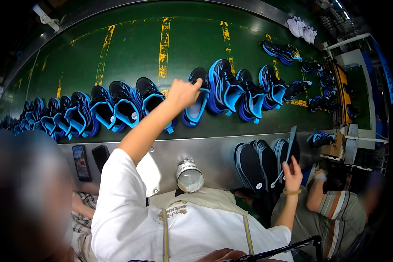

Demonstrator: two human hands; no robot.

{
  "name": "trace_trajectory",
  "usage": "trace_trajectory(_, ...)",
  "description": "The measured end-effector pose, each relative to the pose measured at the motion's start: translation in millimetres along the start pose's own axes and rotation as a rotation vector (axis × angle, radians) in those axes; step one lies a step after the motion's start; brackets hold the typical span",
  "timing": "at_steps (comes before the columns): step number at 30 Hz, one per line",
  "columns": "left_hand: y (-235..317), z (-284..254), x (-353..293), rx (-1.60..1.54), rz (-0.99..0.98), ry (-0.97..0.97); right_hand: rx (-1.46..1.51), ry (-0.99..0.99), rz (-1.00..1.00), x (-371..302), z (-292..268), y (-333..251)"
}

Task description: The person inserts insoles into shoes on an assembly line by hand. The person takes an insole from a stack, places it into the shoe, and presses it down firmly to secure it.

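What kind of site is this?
Likely a shoe factory's production line: a long row of black-and-blue sneakers on a green work surface, and stacked black insoles on the metal ledge alongside.

Shows a long green worktop [131,48] running left to right, marked crosswise with chipped yellow stripes [163,48]. Carries a metal ledge [209,150] along the near side and a grey rail [266,12] along the far side. Includes, at right, a white bar [347,42] near a blue strip [385,72]. Falls largely into shadow beyond, with a small bright light [339,5] at upper right.
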State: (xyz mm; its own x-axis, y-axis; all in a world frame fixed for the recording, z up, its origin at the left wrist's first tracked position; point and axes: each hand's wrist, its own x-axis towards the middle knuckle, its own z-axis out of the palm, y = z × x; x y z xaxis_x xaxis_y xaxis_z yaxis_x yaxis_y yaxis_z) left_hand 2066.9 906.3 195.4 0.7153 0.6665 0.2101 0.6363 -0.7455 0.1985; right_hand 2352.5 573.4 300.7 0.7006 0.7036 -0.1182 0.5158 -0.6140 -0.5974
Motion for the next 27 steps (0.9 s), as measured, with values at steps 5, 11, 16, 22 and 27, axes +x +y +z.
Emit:
trace_trajectory(5, 10.4, -18.7, -16.4, -0.193, -0.242, -0.15, 0.402, -0.56, -0.082, 45.2, 59.2, -120.2)
trace_trajectory(11, -8.2, -17.6, -22.7, -0.716, -0.514, -0.304, -0.068, -0.926, -0.364, 82.8, 171.7, -188.7)
trace_trajectory(16, -14.4, -7.1, -24.9, -0.872, -0.486, -0.313, -0.512, -0.598, -0.844, 68.6, 258.2, -184.7)
trace_trajectory(22, -11.6, 1.9, -31.3, -0.891, -0.458, -0.196, -0.555, -0.408, -0.999, 55.7, 255.6, -162.9)
trace_trajectory(27, -2.8, 3.2, -31.1, -0.937, -0.577, -0.16, -0.827, -0.9, -0.573, 65.2, 231.2, -201.8)
